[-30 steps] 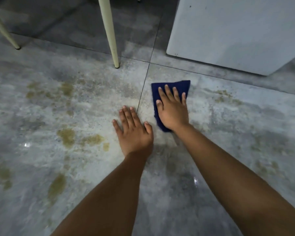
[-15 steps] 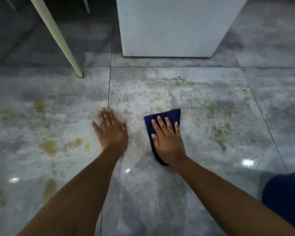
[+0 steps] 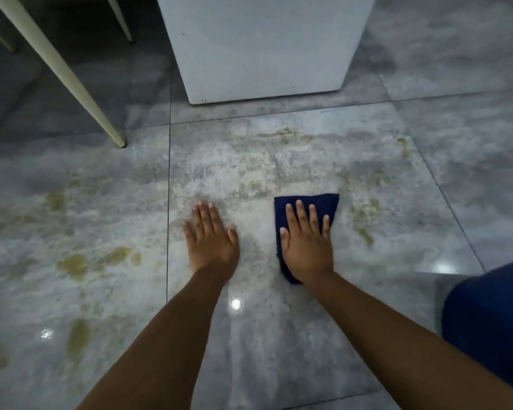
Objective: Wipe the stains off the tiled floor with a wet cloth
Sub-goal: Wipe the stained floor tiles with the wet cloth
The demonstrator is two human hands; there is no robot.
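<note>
Both forearms bare up to the frame edge; left hand [image 3: 212, 241] and right hand [image 3: 307, 250] bare too, nails short. Clothing in view: plain dark navy garment [image 3: 492, 329], a rounded bulge at lower right. Can't tell which body part it covers.

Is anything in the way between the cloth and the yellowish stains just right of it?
Nothing visible. The right hand presses the cloth flat, and only bare tile lies between it and the stains. The left hand rests on the opposite side.
</note>
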